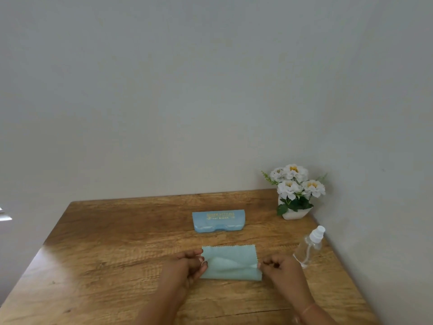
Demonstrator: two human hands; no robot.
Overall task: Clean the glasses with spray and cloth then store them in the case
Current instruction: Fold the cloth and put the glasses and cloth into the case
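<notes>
2 hands pinch a pale blue cloth [230,262] on the bench [117,254].
Left hand [187,263] and right hand [280,266] grip opposite zigzag edges; a closed blue case [218,220] lies at 12 o'clock.

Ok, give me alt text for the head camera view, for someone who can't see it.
Two bare hands, left hand and right hand, pinch opposite side edges of a light blue cloth lying on a wooden table. Behind it lies a closed blue glasses case; a clear spray bottle and white potted flowers stand to the right by the wall.
</notes>
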